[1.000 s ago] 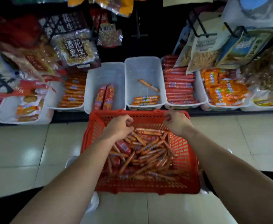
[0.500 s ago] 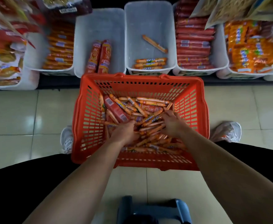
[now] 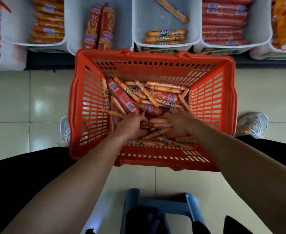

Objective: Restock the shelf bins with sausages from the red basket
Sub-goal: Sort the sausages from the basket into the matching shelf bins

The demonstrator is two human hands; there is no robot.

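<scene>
A red basket (image 3: 213, 105) stands on the floor tiles, holding several thin orange sausages (image 3: 164, 85) and thicker red ones (image 3: 122, 97). Both my hands are down in the pile at its near side. My left hand (image 3: 132, 125) curls its fingers round thin sausages. My right hand (image 3: 177, 120) lies over the pile with fingers bent among thin sausages; what it holds is hidden. Beyond the basket are white shelf bins: one (image 3: 76, 31) with two thick sausages, one (image 3: 142, 17) with a few thin ones.
More bins sit left (image 3: 20, 41) and right (image 3: 257, 36), stacked with packed sausages. My white shoes (image 3: 252, 124) flank the basket. A blue stool (image 3: 157, 200) is under me at the bottom of the view.
My hands went from the basket's far rim down into the sausages. The view dropped and moved closer, and both hands now dig nearer the front wall.
</scene>
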